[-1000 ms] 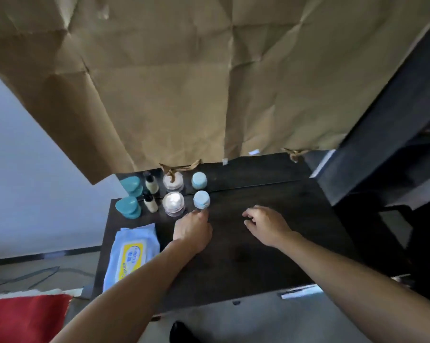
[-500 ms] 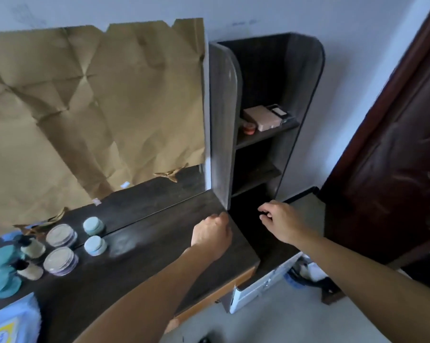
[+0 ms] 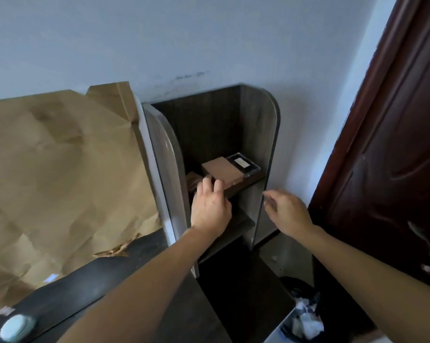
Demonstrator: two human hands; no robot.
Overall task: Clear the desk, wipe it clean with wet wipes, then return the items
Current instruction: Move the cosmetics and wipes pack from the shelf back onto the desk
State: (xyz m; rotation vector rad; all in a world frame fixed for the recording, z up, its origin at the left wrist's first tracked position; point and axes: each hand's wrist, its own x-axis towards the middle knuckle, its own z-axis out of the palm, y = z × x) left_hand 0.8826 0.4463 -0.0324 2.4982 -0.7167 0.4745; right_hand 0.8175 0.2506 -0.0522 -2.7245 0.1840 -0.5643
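Observation:
My left hand (image 3: 209, 206) reaches into the dark side shelf unit (image 3: 267, 144) beside the desk. Its straight fingers touch the near edge of a brown cardboard box (image 3: 222, 170) on the upper shelf. Behind the box lies a black case with a clear lid (image 3: 243, 164); a small brownish item (image 3: 192, 179) sits left of the box, partly hidden by my fingers. My right hand (image 3: 285, 211) hovers in front of the shelf's right panel, fingers relaxed, holding nothing. The dark desk top (image 3: 60, 300) runs along the lower left, with a pale blue jar (image 3: 16, 328) at its corner.
Creased brown paper (image 3: 60, 169) covers the panel behind the desk. A dark red door (image 3: 394, 157) stands at the right. A bin holding crumpled white waste (image 3: 305, 320) sits on the floor below the shelves. A lower shelf board (image 3: 241, 225) is bare.
The view swung right and upward from the desk top to the shelf unit. Both hands rose from the desk edge; my left hand reached the brown box on the upper shelf.

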